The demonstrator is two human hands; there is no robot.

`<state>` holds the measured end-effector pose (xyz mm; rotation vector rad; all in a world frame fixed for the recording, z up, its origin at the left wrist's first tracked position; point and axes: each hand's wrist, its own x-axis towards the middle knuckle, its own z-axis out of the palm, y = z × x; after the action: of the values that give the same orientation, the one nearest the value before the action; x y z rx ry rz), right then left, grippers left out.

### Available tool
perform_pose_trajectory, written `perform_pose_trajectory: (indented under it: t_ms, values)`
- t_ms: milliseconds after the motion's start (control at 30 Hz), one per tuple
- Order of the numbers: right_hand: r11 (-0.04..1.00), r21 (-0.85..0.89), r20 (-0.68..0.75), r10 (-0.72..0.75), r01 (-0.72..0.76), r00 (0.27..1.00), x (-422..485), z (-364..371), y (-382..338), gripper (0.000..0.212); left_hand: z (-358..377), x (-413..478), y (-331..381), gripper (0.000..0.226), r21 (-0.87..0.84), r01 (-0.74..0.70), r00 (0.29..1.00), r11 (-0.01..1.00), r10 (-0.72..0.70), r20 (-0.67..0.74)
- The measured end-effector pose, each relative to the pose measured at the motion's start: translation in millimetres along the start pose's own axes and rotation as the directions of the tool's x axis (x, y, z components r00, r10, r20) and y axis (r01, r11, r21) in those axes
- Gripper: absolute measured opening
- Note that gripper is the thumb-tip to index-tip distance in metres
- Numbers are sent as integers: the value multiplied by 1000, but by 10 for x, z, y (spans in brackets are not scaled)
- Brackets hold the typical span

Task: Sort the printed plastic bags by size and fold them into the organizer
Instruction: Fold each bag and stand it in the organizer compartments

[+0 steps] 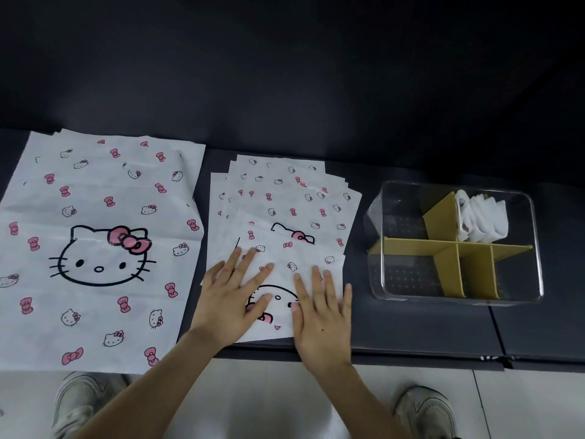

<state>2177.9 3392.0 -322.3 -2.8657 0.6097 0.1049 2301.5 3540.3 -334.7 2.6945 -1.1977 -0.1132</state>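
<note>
Both hands flat, fingers spread, pressing on top small bag [302, 259] just left of organizer [421, 246]. Left hand [231, 299] on bag's left part, right hand [323, 318] on its right. Small-bag pile [285, 191] underneath. Large bags [95, 248] farther left of organizer. Folded bags [484, 220] in organizer's back right compartment.

Head camera looks down (closely) onto table [411, 329].
</note>
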Motion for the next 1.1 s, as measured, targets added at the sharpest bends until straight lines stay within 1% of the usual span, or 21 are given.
perform_pose_trajectory:
  t_ms: [100, 167, 233, 267, 333, 400, 433, 500, 533, 600, 667, 733, 800, 833, 867, 900, 933, 967, 1000, 1067, 1100]
  values:
    - [997, -48, 10, 69, -68, 998, -174, -9, 197, 55, -7, 6, 0, 61, 20, -4, 1000, 1000, 4, 22]
    - [994, -71, 2, 84, -84, 996, -239, -30, 263, 54, 0, 5, -9, 65, 50, -10, 999, 999, 8, 34]
    - [994, -57, -77, 90, -95, 993, -252, -108, 269, 54, 4, 3, -10, 68, 63, -15, 999, 998, 13, 37]
    - [997, -22, -157, 70, -75, 985, -226, -166, 258, 55, 7, 2, -12, 68, 65, -16, 999, 998, 14, 40]
    - [998, 49, -297, -22, 38, 955, -89, -278, 227, 51, 1, 9, -23, 68, 68, -27, 999, 997, 25, 43]
    - [990, 75, -329, -85, 116, 940, 137, -335, 220, 42, -20, 36, -46, 68, 75, -71, 996, 995, 67, 53]
    - [990, 96, -288, -70, 101, 955, 268, -374, 212, 41, -34, 49, -61, 67, 84, -105, 993, 991, 100, 57]
    - [994, 106, -68, -11, 18, 998, 506, -510, 188, 54, -67, 86, -111, 66, 110, -180, 983, 978, 173, 68]
    - [996, 82, 54, 12, -16, 998, 593, -564, 192, 57, -87, 112, -136, 66, 117, -215, 976, 970, 208, 67]
    - [994, 36, 210, 90, -100, 974, 690, -648, 206, 51, -110, 159, -191, 65, 111, -280, 960, 954, 275, 54]
    - [985, 55, 257, 144, -163, 956, 688, -713, 214, 41, -127, 196, -247, 64, 107, -334, 943, 937, 330, 46]
    - [979, 75, 281, 160, -188, 946, 635, -747, 212, 27, -159, 234, -289, 66, 121, -372, 928, 920, 370, 41]
    - [958, 158, 310, 180, -238, 934, 563, -715, 246, 18, -207, 249, -291, 68, 117, -360, 933, 926, 360, 19]
    - [916, 269, 335, 201, -298, 920, 523, -700, 260, 17, -238, 231, -267, 66, 73, -340, 940, 938, 342, -13]
    - [825, 424, 374, 217, -374, 902, 475, -695, 257, 16, -284, 185, -225, 60, -19, -307, 951, 951, 306, -42]
    - [686, 567, 425, 230, -456, 875, 427, -699, 240, 14, -317, 109, -178, 51, -151, -268, 962, 951, 256, -94]
    - [543, 655, 474, 246, -526, 845, 375, -708, 224, 10, -339, 6, -126, 40, -294, -235, 969, 926, 201, -143]
    - [417, 698, 524, 256, -582, 812, 325, -727, 206, 4, -341, -110, -84, 35, -404, -222, 972, 887, 170, -160]
    - [323, 710, 572, 255, -626, 780, 280, -739, 184, 3, -344, -232, -35, 40, -469, -219, 974, 855, 166, -152]
    - [174, 700, 654, 231, -692, 720, 213, -746, 140, 5, -312, -418, 39, 55, -504, -233, 972, 832, 188, -140]
    - [114, 688, 686, 222, -717, 693, 186, -747, 120, 6, -282, -462, 57, 57, -499, -234, 972, 834, 195, -131]
